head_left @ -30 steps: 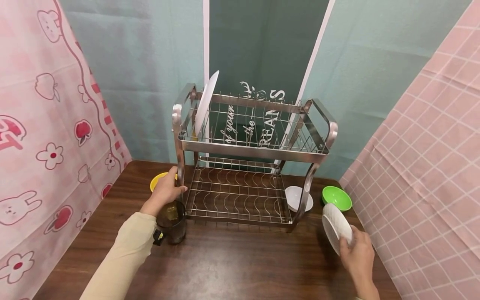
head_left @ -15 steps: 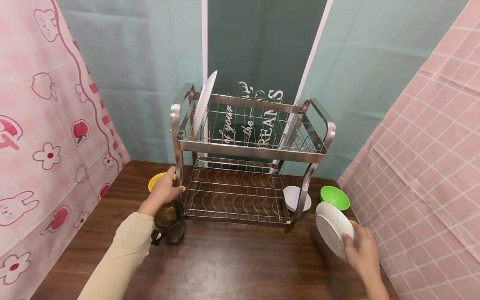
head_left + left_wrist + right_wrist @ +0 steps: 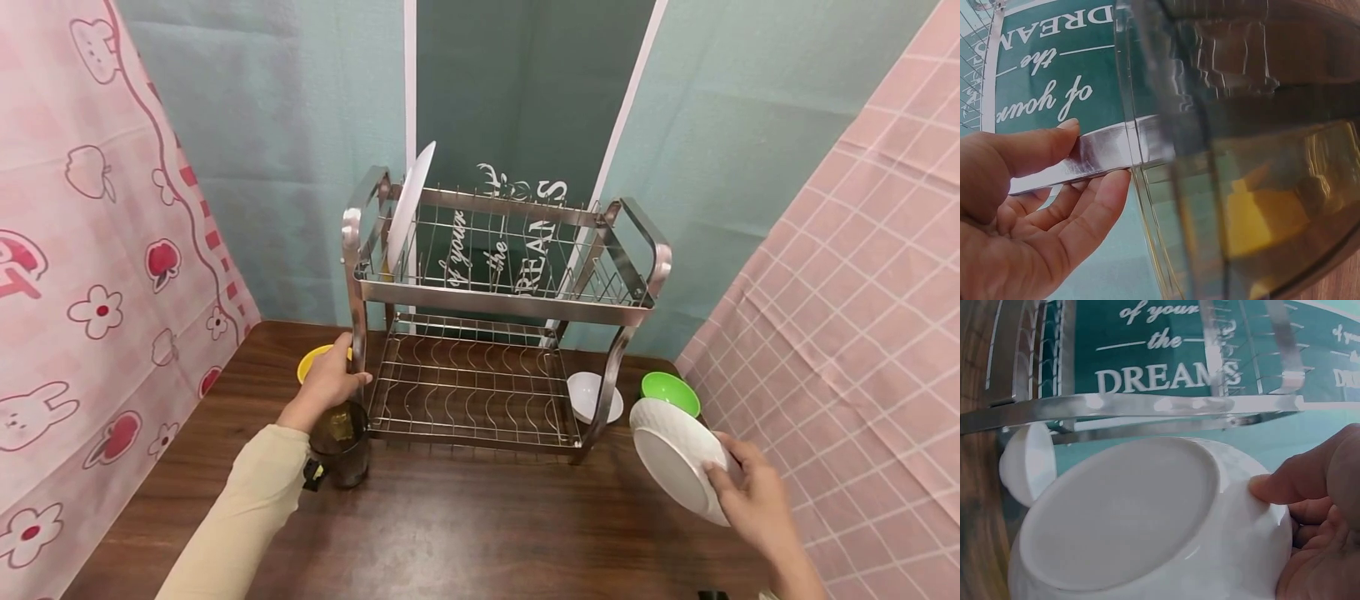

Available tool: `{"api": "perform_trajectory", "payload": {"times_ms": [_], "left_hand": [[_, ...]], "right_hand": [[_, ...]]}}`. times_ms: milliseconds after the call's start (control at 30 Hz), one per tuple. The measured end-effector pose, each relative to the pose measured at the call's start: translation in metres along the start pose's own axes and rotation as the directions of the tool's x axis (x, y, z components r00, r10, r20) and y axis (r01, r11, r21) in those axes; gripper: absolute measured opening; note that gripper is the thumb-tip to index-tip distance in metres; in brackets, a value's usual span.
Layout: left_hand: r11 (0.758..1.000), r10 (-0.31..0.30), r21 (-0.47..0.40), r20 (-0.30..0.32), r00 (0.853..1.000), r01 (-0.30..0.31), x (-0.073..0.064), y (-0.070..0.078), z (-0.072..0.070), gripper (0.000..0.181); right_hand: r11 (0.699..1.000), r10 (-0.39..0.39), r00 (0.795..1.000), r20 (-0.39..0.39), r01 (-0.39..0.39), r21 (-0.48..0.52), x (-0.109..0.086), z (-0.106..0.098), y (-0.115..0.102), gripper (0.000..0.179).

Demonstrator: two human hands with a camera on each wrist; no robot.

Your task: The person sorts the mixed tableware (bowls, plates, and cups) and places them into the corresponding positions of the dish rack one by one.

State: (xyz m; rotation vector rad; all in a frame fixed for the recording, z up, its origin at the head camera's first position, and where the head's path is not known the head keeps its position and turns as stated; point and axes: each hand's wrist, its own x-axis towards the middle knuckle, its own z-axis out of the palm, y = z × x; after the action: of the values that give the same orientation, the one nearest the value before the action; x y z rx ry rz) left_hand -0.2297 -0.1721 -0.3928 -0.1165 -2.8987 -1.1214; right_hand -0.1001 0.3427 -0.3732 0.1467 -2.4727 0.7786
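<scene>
My left hand point(image 3: 328, 385) grips the left front post of a two-tier metal dish rack point(image 3: 502, 304); the thumb and fingers sit on either side of the metal point(image 3: 1100, 149). Beside that wrist stands a dark see-through cup point(image 3: 349, 467), large in the left wrist view. My right hand point(image 3: 753, 492) pinches the rim of a white plate point(image 3: 671, 458), thumb on the underside and fingers behind. The plate is tilted above the table at the right, its smooth round base point(image 3: 1122, 512) showing in the right wrist view. Another white plate point(image 3: 411, 204) stands upright in the rack's upper tier, far left.
A white bowl point(image 3: 585, 390) sits by the rack's right post, and a green bowl point(image 3: 670, 392) is farther right, partly covered by the held plate. Behind my left hand is a yellow dish point(image 3: 309, 363). Cloth hangings point(image 3: 862, 300) enclose the wooden table point(image 3: 450, 533).
My right hand has moved right, and the plate has turned so its base faces the head camera more and it overlaps the green bowl. My left hand stays on the post.
</scene>
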Motion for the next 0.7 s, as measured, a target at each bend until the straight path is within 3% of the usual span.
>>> {"api": "perform_trajectory", "payload": {"times_ms": [500,700], "left_hand": [[1.0,0.007,0.0,-0.013,1.0,-0.007,0.0,0.001,0.001,0.041],[1.0,-0.002,0.003,-0.008,1.0,0.002,-0.002,0.002,0.001,0.04]], "right_hand": [[0.994,0.013,0.994,0.112,-0.024,0.103,0.02,-0.026,-0.021,0.03],[0.986,-0.014,0.993,0.114,-0.005,0.168,0.027,-0.033,-0.026,0.03]]}}
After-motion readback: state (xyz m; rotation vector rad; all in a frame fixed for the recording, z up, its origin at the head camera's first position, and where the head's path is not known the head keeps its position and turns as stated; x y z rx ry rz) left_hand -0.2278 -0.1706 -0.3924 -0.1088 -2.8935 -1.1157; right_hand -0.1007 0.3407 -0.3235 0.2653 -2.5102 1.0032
